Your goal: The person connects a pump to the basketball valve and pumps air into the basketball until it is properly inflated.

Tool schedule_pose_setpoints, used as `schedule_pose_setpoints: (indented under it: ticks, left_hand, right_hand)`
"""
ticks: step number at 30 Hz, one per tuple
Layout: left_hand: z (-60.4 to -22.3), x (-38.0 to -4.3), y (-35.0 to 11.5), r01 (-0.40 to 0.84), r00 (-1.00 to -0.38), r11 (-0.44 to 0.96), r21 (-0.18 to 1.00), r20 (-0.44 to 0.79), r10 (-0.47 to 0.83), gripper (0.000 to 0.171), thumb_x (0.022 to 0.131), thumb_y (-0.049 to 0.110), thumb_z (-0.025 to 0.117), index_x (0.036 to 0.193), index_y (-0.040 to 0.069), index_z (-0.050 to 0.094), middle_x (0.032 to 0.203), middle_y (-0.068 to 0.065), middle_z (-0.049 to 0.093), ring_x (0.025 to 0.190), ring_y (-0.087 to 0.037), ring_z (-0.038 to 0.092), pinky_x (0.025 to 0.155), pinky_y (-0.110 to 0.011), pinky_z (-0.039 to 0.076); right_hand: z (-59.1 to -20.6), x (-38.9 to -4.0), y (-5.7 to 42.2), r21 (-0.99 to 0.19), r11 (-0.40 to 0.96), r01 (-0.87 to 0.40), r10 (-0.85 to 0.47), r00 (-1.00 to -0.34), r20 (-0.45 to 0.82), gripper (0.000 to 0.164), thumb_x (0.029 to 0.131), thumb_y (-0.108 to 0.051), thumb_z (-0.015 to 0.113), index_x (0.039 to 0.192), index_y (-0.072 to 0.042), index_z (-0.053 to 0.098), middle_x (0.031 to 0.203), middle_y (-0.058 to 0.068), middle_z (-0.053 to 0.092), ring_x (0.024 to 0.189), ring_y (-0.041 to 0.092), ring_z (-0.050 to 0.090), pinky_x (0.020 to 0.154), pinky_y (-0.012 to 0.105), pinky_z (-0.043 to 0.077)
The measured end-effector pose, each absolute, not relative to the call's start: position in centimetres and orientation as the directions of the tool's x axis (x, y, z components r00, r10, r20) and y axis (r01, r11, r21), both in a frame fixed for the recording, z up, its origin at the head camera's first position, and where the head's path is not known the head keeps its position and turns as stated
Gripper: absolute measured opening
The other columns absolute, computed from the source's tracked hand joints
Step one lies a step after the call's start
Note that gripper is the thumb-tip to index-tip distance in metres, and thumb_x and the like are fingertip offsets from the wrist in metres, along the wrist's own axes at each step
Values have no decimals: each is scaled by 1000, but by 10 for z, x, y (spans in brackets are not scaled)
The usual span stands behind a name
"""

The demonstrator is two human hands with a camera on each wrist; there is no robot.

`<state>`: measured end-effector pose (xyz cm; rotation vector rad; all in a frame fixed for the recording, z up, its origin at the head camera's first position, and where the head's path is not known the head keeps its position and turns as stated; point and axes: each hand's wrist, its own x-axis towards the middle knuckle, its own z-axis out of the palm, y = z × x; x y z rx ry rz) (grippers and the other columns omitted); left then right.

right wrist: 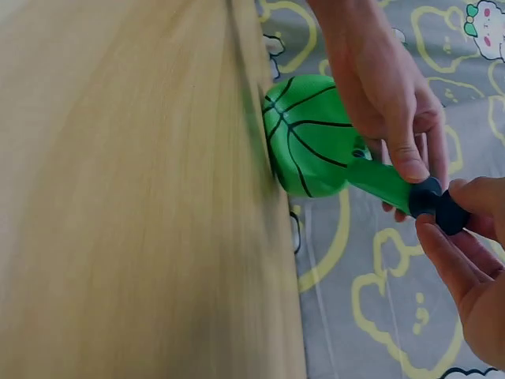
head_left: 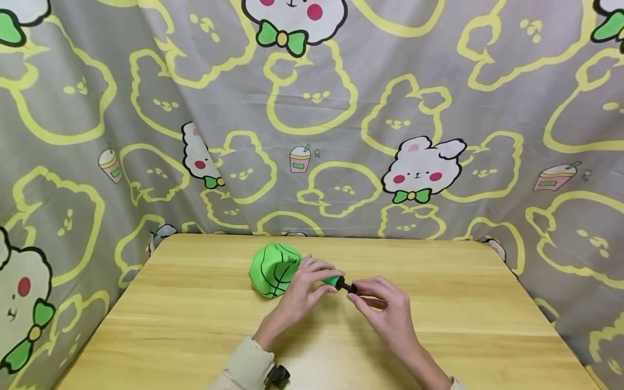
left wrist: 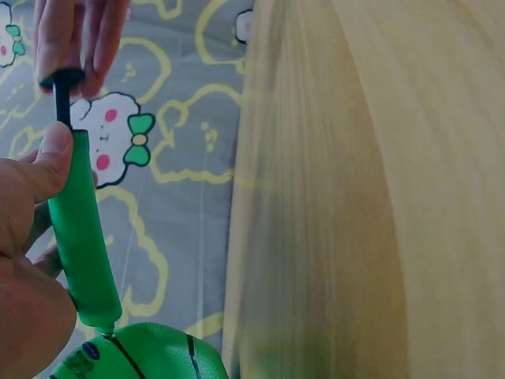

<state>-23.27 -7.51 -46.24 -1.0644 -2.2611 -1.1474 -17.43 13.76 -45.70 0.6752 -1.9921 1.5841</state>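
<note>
A partly deflated green ball with black lines rests on the table, dented on its right side. A green hand pump is joined to it; in the left wrist view the pump's narrow tip meets the ball. My left hand grips the pump's green barrel near its black cap. With thumb and fingertips my right hand pinches the black pump handle. A short length of black rod shows between handle and barrel.
The wooden table has its far edge against a grey curtain printed with yellow outlines and white cartoon animals. A black strap piece shows at the left sleeve.
</note>
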Motion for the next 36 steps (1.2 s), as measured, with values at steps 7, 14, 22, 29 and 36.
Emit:
schedule_pose_setpoints:
  ticks: [7, 14, 22, 29, 36]
  left_hand:
    - [-467, -227, -75, 752, -659, 404, 521, 607, 444, 35, 86, 18, 77, 121, 18, 75, 119, 1, 70, 118, -18, 61, 119, -61, 20]
    - [-466, -224, -80, 721, -693, 430, 543, 556, 460, 36, 93, 22, 72, 129, 20, 70, 124, 5, 66, 123, -16, 57, 121, -57, 13]
    - [-463, -226, -79, 731, -682, 459, 505, 563, 467, 31, 97, 21, 67, 128, 21, 69, 125, 4, 64, 125, -18, 55, 121, -58, 15]
    - [-461, -229, -73, 735, -676, 475, 483, 572, 464, 31, 93, 22, 67, 124, 21, 68, 122, 4, 63, 122, -17, 55, 120, -59, 17]
    - [-458, -233, -71, 753, -657, 470, 461, 571, 492, 31, 92, 25, 67, 122, 19, 69, 121, 6, 63, 121, -16, 56, 119, -58, 22]
  right_hand:
    - [-459, -176, 135, -746, 206, -633, -80, -771, 632, 29, 80, 9, 81, 106, -4, 75, 100, 10, 72, 86, 27, 75, 69, 33, 60]
    - [-450, -176, 134, -794, 241, -559, -104, -828, 551, 29, 81, -2, 85, 107, -9, 74, 101, 3, 72, 84, 21, 75, 71, 32, 60]
    - [-447, -182, 137, -801, 238, -550, -133, -835, 534, 35, 79, 8, 83, 107, -11, 71, 101, 6, 71, 84, 23, 74, 70, 31, 60]
    - [-442, -184, 141, -797, 252, -549, -155, -836, 527, 37, 78, 11, 82, 106, -9, 69, 100, 4, 70, 84, 22, 73, 69, 30, 60]
    - [-433, -179, 149, -808, 277, -519, -157, -854, 495, 38, 78, 11, 80, 104, -14, 68, 97, 1, 69, 83, 19, 72, 69, 30, 60]
